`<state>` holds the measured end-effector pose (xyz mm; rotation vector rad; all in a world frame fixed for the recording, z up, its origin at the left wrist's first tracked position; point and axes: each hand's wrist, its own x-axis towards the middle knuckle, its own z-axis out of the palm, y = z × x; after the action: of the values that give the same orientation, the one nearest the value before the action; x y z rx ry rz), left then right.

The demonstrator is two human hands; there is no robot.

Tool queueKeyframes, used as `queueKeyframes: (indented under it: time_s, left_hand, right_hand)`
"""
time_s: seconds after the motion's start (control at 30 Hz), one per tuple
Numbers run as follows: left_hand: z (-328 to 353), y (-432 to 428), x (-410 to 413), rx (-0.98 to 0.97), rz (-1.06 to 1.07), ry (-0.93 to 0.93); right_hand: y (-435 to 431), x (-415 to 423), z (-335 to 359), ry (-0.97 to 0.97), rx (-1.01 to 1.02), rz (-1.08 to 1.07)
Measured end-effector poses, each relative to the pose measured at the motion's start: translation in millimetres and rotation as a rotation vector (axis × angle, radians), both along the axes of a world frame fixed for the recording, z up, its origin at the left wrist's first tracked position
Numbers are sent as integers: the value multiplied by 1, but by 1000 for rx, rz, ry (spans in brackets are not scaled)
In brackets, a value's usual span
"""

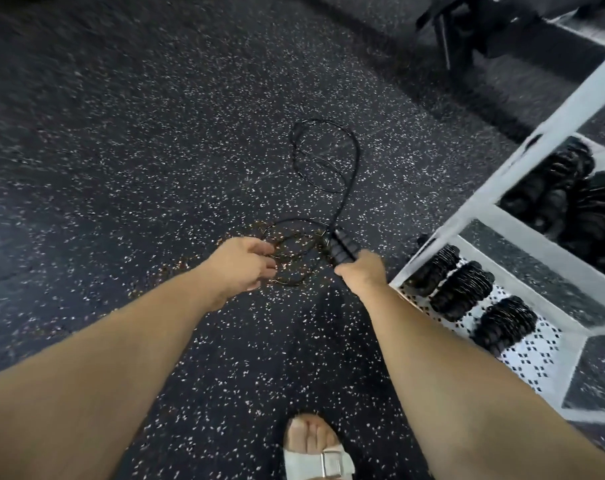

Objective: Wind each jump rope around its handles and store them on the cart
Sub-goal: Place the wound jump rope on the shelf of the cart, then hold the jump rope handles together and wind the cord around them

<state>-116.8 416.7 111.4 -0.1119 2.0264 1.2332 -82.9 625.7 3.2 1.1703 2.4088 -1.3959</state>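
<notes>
Clutching the black handles (342, 245), the right grip (361, 273) sits beside the cart (536, 140); the left grip (242, 263) curls at the rope (357, 157) loops, hold unclear

Dark speckled floor (121, 133) carries loose jump rope loops (323, 157) beyond the fingers (268, 263); right of them, wound ropes (460, 289) lie on the cart shelf (536, 362)
</notes>
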Motion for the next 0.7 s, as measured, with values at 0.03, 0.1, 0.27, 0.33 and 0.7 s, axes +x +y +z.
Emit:
queueKeyframes:
  time_s: [0.03, 0.1, 0.27, 0.33, 0.7]
  left_hand:
    - [-11, -2, -5, -8, 7, -4]
    - [-30, -4, -11, -16, 13, -26]
    - [-57, -3, -12, 3, 23, -78]
    - [-62, -3, -10, 8, 17, -93]
    - [-56, -31, 1, -23, 6, -109]
  right_hand:
    - [2, -6, -8, -62, 93, 32]
    - [5, -18, -26, -205, 304, 105]
    - [10, -36, -46, -397, 516, 289]
    - [12, -39, -55, -444, 568, 292]
    - [-18, -17, -36, -603, 489, 218]
